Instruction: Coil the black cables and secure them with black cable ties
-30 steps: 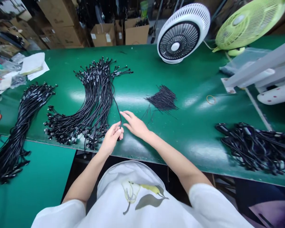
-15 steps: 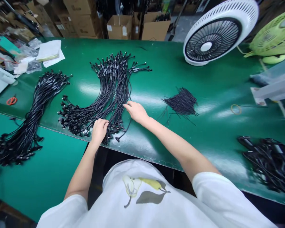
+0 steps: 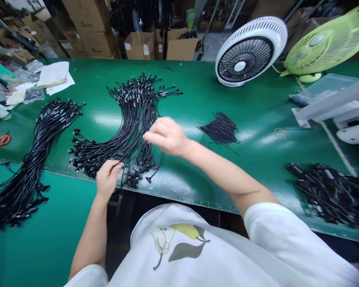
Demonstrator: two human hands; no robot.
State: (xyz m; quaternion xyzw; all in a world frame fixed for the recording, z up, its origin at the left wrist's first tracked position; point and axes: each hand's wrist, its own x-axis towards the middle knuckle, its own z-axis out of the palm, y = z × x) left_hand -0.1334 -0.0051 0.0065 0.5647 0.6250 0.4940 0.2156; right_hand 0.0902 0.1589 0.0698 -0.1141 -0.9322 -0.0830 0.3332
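Note:
A large pile of black cables (image 3: 128,119) with small connectors at both ends lies fanned out on the green table. At the pile's near edge, my left hand (image 3: 107,179) pinches a black cable, part of which shows between thumb and fingers. My right hand (image 3: 167,137) is raised over the right side of the pile with its fingers closed. Whatever is in its fingertips is hidden. One loose cable end with a connector (image 3: 148,179) lies close to the table's front edge.
Left lies another cable bundle (image 3: 38,147), near orange-handled scissors (image 3: 2,139). Right of the pile are thin black ties (image 3: 219,128). A white fan (image 3: 242,65) and green fan (image 3: 320,44) stand at the back. Coiled black cables (image 3: 332,195) lie at right.
My left hand has moved left and toward me, now pinching a cable. My right hand has lifted off the pile and closed. The view has shifted slightly.

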